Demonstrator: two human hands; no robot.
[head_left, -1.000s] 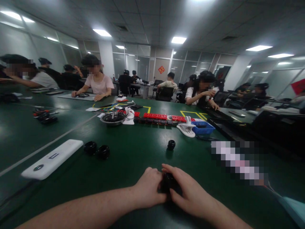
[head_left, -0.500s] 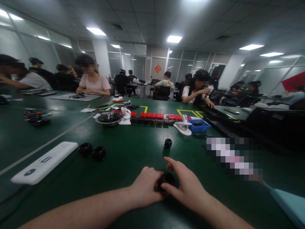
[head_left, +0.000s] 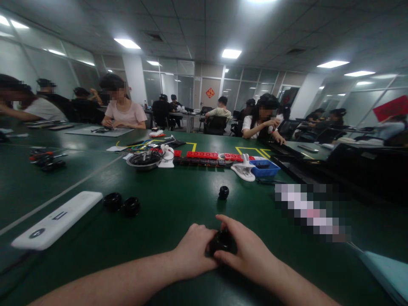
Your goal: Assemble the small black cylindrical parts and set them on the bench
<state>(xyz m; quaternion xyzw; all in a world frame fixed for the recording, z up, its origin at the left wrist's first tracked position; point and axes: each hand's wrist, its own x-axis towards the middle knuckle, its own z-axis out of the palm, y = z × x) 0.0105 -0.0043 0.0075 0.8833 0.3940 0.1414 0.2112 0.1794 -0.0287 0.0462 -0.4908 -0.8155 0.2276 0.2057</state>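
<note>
A black, round, hollow fitting (head_left: 222,242) sits low between my two hands, its open top facing up; its exact kind is hard to make out. My left hand (head_left: 195,247) grips its left side, with the fingers partly hidden behind the hand. From the right, my right hand (head_left: 248,247) curves around it, thumb at the near side and forefinger at the far side. Beyond the hands stands a smaller black ribbed fitting (head_left: 223,192). Two more black rings, a left one (head_left: 112,202) and a right one (head_left: 130,207), lie close together to the left.
A white power bank-like slab (head_left: 59,221) with a cable lies at left. Farther back are a dark round dish (head_left: 144,160), red blocks (head_left: 204,155), a white clip (head_left: 244,169) and a blue tray (head_left: 265,167). Several people sit around the green table (head_left: 178,195).
My right forefinger has come down and the right hand has closed in around the black fitting. My left hand keeps its hold. The whole view has shifted slightly.
</note>
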